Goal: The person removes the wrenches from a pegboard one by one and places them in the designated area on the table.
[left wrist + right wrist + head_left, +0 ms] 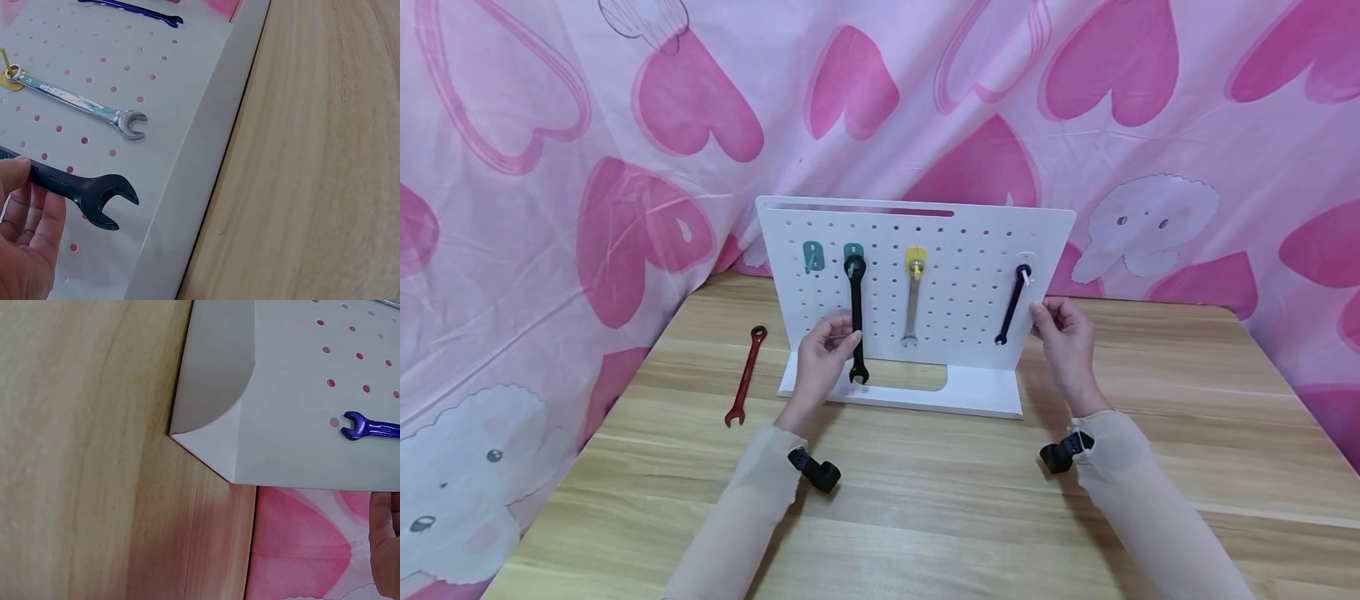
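Observation:
A black combination wrench [857, 300] hangs by its ring end at the second green hook [853, 250] of a white pegboard [973, 354]. My left hand [822, 358] pinches its shaft between thumb and fingers; in the left wrist view its open end [106, 199] points away from the hand. At the board's right edge, my right hand [1067, 350] grips the side with the thumb toward the front; the right wrist view shows only part of that hand [386, 550]. A silver wrench [912, 308] hangs from a yellow hook, and a dark purple wrench [1012, 307] from a white one.
A red wrench [747, 375] lies on the wooden table [925, 500], left of the board. Another green hook [813, 257] at the board's upper left holds nothing. Pink heart-patterned cloth [850, 83] hangs behind the table.

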The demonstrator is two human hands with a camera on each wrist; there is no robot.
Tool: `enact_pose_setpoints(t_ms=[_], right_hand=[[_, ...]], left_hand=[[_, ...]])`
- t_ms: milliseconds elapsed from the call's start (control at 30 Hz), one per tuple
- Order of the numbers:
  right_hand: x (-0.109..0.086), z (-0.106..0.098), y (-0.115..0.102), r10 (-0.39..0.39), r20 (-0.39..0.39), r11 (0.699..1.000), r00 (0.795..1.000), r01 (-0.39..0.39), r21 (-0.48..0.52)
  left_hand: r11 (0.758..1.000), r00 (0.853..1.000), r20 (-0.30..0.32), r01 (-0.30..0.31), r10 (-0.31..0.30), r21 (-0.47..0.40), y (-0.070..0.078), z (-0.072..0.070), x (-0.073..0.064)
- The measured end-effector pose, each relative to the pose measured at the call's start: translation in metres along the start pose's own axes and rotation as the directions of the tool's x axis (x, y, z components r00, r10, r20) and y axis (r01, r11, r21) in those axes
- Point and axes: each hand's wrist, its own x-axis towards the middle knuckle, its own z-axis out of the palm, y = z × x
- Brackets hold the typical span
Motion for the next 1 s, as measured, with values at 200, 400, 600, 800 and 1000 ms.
enact_pose_setpoints(t_ms=[200,400,600,800,1000], right_hand=[[0.0002,0.0002,0.0016,-0.012,-0.007,1.000,1.000,0.012,-0.010],[-0.0005,0.0003,0.0008,-0.014,-0.006,1.000,1.000,0.014,-0.007],[-0.0003,0.0004,0.0023,-0.019,-0.008,1.000,1.000,0.019,-0.009],[0.0000,0.0005,0.0015,-0.028,-0.009,0.999,1.000,0.028,-0.029],[0.0011,0.0005,0.0017,-0.019,-0.009,1.000,1.000,0.019,-0.025]], left_hand=[[0.999,0.999,0.029,0.024,-0.022,-0.049,0.0040,-0.0017,-0.0024],[0.996,0.998,0.050,0.045,-0.041,-0.074,0.0048,-0.0033,-0.0027],[0.992,0.996,0.055,0.079,-0.074,-0.101,0.0056,-0.0040,-0.0032],[0.989,0.995,0.067,0.087,-0.080,-0.116,0.0067,-0.0047,-0.0041],[0.984,0.993,0.078,0.098,-0.087,-0.149,0.0080,-0.0052,-0.0048]])
